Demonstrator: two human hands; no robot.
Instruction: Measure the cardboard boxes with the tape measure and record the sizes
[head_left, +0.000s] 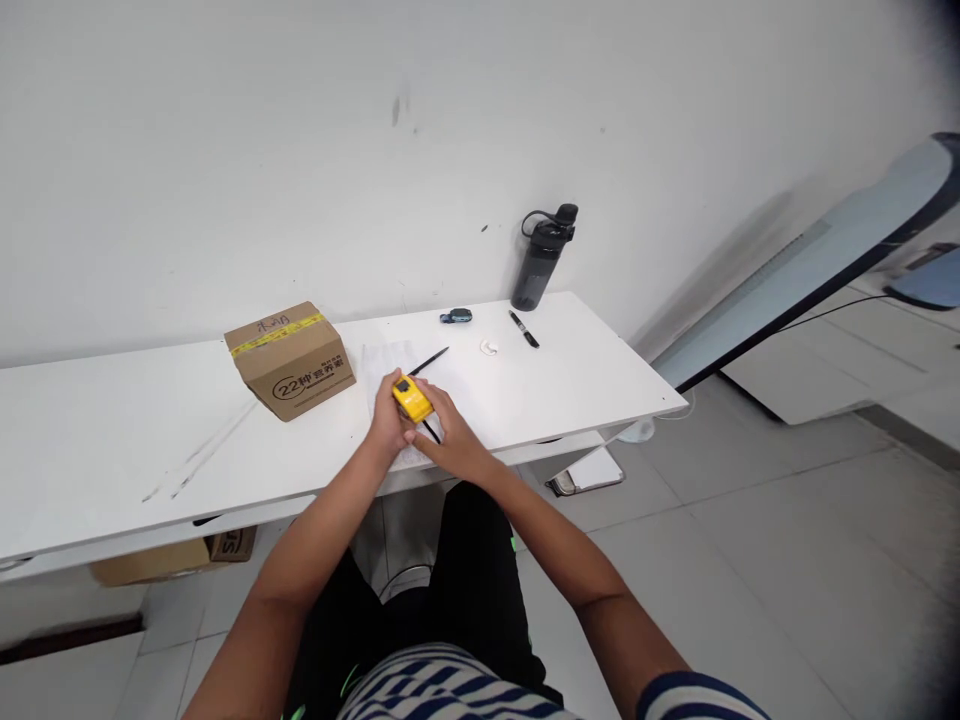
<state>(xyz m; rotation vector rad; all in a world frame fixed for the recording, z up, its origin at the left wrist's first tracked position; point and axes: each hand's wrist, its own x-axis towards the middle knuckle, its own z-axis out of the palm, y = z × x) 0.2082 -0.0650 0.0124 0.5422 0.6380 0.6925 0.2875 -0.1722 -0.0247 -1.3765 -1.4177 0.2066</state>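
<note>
Between my two hands is a yellow tape measure (413, 399) with a small black part on top and a black strap hanging below it. My left hand (388, 418) grips its left side, and my right hand (451, 432) closes on its right side. Both hands are just above the front part of the white table (585, 385). Under them lies a sheet of paper (386, 358), partly hidden by the hands. A black pen or pencil (430, 360) rests on the sheet just behind the tape measure.
A cardboard box (296, 365) stands on the left. Toward the wall are a small toy car (456, 315), a dark water bottle (541, 262), a black marker (523, 329) and a small white curled item (488, 347). A light-blue panel (810, 255) leans at right.
</note>
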